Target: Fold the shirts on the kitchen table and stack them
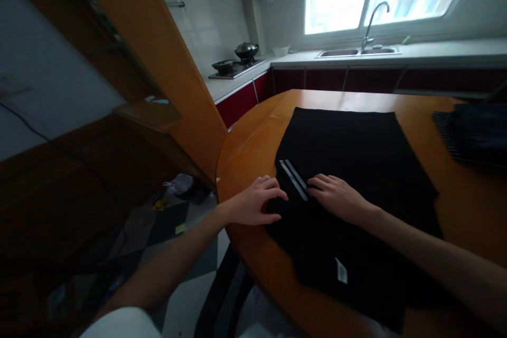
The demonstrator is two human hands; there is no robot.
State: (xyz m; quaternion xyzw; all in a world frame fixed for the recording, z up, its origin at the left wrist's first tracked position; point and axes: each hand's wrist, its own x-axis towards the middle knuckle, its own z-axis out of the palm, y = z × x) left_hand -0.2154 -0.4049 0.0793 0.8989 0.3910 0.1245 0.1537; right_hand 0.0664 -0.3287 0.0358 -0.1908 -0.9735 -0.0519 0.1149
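Observation:
A black shirt (348,153) lies spread on the wooden table, with two white stripes on a part folded in at its left side and a small white label near its lower edge. At the shirt's left edge is my left hand (257,203), thumb and fingers apart around a bit of the dark cloth. My right hand (336,198) rests on the shirt just right of the stripes, its fingers bent and pressed together on the striped part. The fingertips' hold on the cloth is partly hidden.
Dark folded clothes (479,132) lie on the right of the round-edged wooden table (253,142). A wooden partition (170,58) stands close on the left. Beyond are a stove (240,67) with pans and a counter with a sink (358,53). A tied bag (182,185) sits on the floor.

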